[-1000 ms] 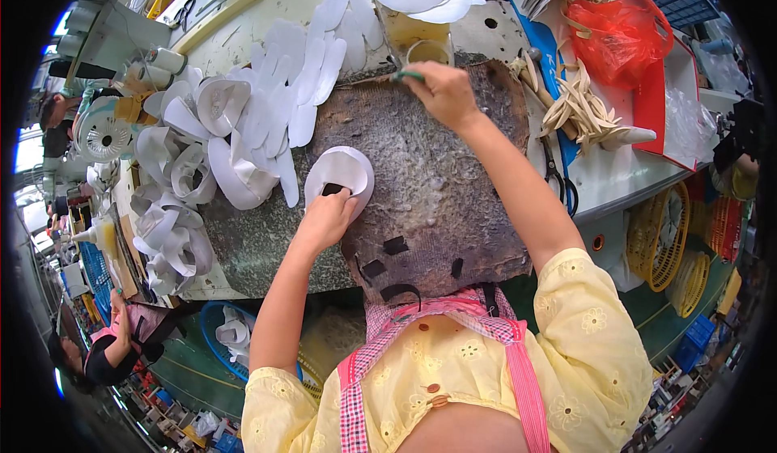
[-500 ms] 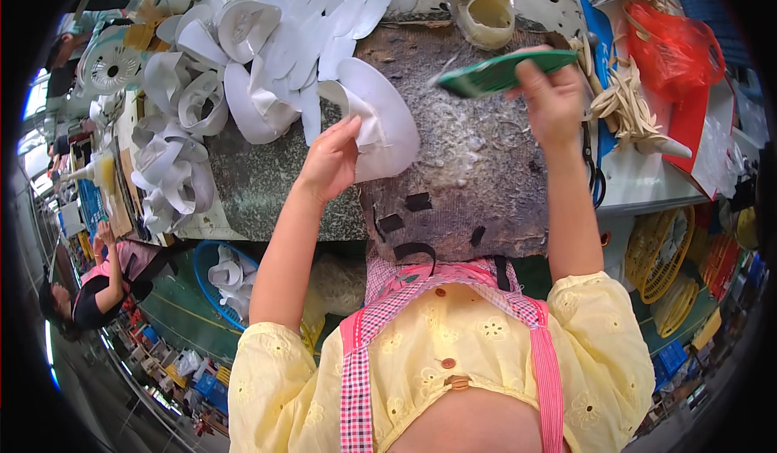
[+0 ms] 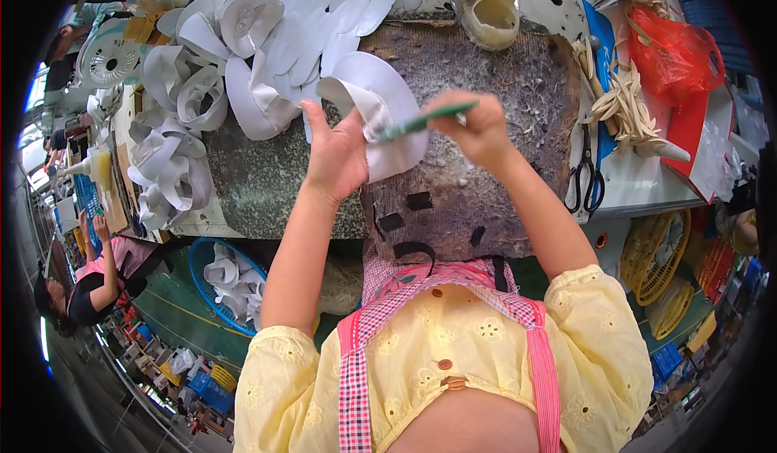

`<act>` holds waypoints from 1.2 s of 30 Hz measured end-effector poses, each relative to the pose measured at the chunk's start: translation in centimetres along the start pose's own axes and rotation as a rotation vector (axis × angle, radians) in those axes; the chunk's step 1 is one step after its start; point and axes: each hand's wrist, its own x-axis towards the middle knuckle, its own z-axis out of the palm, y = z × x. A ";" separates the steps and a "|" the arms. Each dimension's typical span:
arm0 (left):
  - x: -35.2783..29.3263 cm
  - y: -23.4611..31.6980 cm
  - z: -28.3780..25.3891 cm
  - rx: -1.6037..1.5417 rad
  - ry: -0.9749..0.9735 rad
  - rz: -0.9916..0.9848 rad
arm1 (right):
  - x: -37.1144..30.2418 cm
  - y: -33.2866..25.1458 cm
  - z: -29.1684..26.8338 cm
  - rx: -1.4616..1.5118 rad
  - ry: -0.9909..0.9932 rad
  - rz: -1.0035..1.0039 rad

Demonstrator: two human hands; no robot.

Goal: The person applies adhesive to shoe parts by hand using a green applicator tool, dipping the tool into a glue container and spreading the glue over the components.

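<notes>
A white shoe upper (image 3: 399, 155), curved with a pale lining, stands over the left part of the worn, stained board (image 3: 477, 210). My left hand (image 3: 336, 155) holds it at its left edge, thumb raised and apart, the other fingers partly hidden against the piece. My right hand (image 3: 477, 129) is closed round a green-handled brush (image 3: 433, 116). The brush's tip touches or lies just over the upper's inner face; its bristles are blurred. Beyond the board is a jar (image 3: 494, 23) of yellowish, glue-like stuff.
Several white shoe uppers (image 3: 201, 101) crowd the table's left side, beside flat white sole-shaped pieces (image 3: 340, 16). Black scissors (image 3: 584, 179), beige strips (image 3: 619, 101) and a red plastic bag (image 3: 668, 57) lie at right. A blue basket (image 3: 198, 279) of white pieces stands below left. A co-worker (image 3: 97, 271) sits further left.
My right hand has brought the brush left and down from the board's upper right to the upper. My left thumb has lifted off the piece. The scissors now show fully.
</notes>
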 end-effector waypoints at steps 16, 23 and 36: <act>-1.0 1.1 1.3 0.087 0.011 0.029 | -0.4 -1.6 -0.4 -0.028 -0.156 -0.182; -0.8 0.9 1.6 0.098 0.059 0.061 | 1.3 -1.7 0.1 -0.140 -0.147 -0.355; -2.6 -0.1 1.6 0.252 0.090 0.013 | 3.1 -1.5 -0.7 0.058 0.192 -0.187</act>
